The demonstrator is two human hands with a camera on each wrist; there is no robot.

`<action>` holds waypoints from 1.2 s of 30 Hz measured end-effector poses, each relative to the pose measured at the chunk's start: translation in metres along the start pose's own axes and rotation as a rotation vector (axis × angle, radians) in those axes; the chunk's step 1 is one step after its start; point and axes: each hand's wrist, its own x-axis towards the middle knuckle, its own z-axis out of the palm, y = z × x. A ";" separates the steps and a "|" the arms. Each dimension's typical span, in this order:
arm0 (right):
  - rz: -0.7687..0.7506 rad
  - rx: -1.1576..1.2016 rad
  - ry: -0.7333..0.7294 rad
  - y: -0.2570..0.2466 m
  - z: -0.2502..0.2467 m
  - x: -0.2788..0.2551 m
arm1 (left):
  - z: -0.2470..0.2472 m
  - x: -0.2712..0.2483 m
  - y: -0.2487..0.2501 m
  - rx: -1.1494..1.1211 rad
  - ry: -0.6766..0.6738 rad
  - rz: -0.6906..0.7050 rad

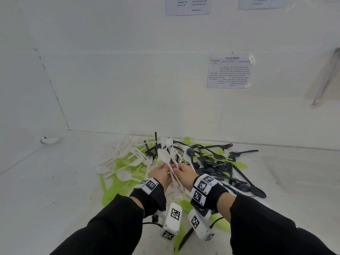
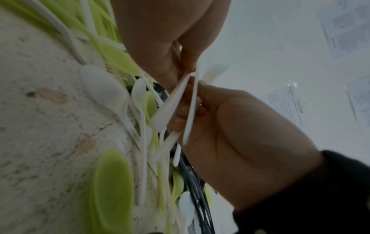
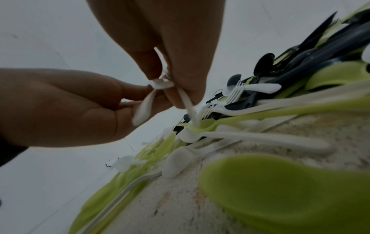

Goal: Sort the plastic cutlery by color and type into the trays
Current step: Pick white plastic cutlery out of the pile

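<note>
Head view: 2 hands meet over a mixed heap of plastic cutlery lying on a pale, speckled bench that runs into a white wall corner. The left hand and right hand both pinch a small bundle of white spoons, at least 3, bowls pointing up and away, thin handles crossing down between the palms. The heap has 3 colours: white spoons and forks mostly to the left, black spoons and forks to the right, flat green pieces underneath and nearer the person; exact counts cannot be told. Bare bench lies to the left and right of the heap. 1 printed sheet is taped to the far wall, with 2 more cut off by the top edge. No tray shows.

Left wrist view: the left hand comes from the top, its fingers pressed onto the white handles; the right hand curls round 2 slim white handles from below. Smooth oval white spoon bowls and a broad green bowl lie on the rough bench.

Right wrist view: the right hand pinches a white handle at its fingertips, and the left hand pinches another white piece beside it. 1 white fork sits among the black pieces.
</note>
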 end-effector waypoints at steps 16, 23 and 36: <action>0.132 -0.371 0.316 -0.010 0.015 0.002 | -0.006 -0.011 0.007 -0.024 0.015 -0.032; 0.073 -0.439 0.141 -0.016 -0.002 0.004 | -0.015 -0.015 0.014 -0.010 -0.045 -0.055; 0.439 -0.894 0.090 0.023 -0.044 0.064 | -0.054 0.007 0.020 -0.060 0.150 -0.099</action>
